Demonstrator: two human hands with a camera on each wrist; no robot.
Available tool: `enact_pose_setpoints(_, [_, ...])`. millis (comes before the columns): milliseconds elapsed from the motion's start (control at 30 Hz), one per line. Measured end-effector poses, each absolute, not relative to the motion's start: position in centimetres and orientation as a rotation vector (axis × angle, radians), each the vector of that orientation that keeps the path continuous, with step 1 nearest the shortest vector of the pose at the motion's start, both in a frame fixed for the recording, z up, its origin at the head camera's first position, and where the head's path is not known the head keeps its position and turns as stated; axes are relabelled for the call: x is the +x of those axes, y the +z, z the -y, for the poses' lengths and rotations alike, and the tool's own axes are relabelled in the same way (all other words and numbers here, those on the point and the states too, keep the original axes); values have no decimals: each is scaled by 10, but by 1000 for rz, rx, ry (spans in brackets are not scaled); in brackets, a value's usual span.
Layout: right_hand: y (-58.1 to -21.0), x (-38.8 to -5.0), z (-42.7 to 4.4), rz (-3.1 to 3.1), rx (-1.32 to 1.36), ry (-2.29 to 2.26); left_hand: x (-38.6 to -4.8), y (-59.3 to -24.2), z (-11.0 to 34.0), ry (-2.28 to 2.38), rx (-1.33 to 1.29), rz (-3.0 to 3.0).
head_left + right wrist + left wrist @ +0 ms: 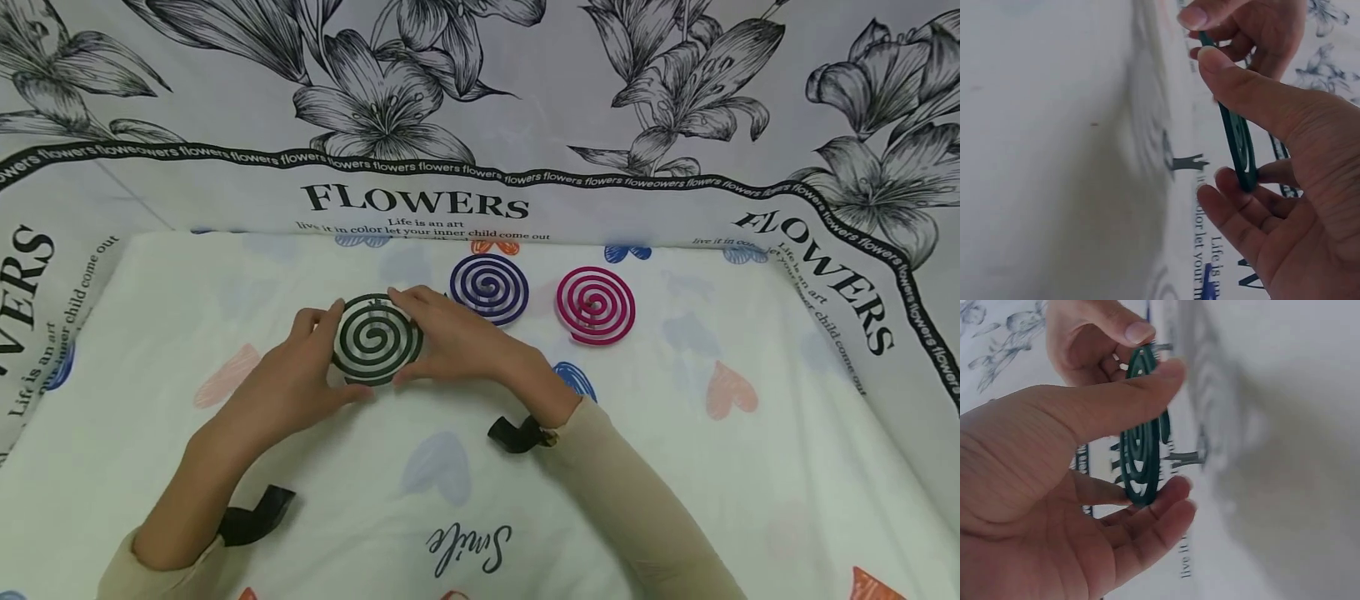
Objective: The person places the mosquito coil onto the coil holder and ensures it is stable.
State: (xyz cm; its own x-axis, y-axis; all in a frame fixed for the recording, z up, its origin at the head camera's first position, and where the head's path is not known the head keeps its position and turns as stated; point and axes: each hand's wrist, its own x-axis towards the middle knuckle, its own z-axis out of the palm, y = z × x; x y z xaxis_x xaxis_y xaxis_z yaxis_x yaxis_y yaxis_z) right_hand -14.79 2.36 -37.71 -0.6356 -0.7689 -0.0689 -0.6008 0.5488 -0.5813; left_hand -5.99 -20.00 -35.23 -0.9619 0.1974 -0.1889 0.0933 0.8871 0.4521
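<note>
A dark green mosquito coil (377, 337) is held between both hands, level above the white cloth. My left hand (288, 375) grips its left rim between thumb and fingers. The opposite rim is in the grip of my right hand (461, 337). In the left wrist view, the coil (1141, 434) appears edge-on, apart from a small metal stand (1186, 459) upright on the cloth. The right wrist view shows this stand (1188, 163) with a notched tip just under the coil. A blue coil (489, 289) lies right of the green one, and a pink coil (595, 305) farther right.
White cloth (360, 500) printed with hearts and the word "Smile" covers the surface. Along the far side runs a flower-printed sheet (637, 208) with black lettering. A black strap end (258, 517) sticks out at the left wrist, another strap (517, 435) at the right.
</note>
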Motion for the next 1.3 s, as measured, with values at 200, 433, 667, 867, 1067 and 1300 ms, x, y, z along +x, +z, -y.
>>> enact_pose_setpoints(200, [-365, -162, -19, -2458, -1096, -835, -77, -332, 205, 662, 188, -2750])
enact_pose_setpoints(433, [-354, -178, -14, -2380, -1082, -1023, -93, -309, 213, 719, 172, -2725])
enact_pose_setpoints(667, [-345, -191, -9, -2320, -1066, -1167, -107, -305, 222, 911, 229, -2734])
enact_pose_setpoints(867, [-343, -194, -11, -2313, -1031, -1183, -111, -313, 221, 958, 149, -2706])
enact_pose_setpoints(1067, [-348, -196, -7, -2324, -1027, -1178, -114, -318, 222, 938, 119, -2697])
enact_pose_setpoints(1300, [-361, -201, 7, -2405, -881, -1349, -120, -323, 220, 908, 76, -2709])
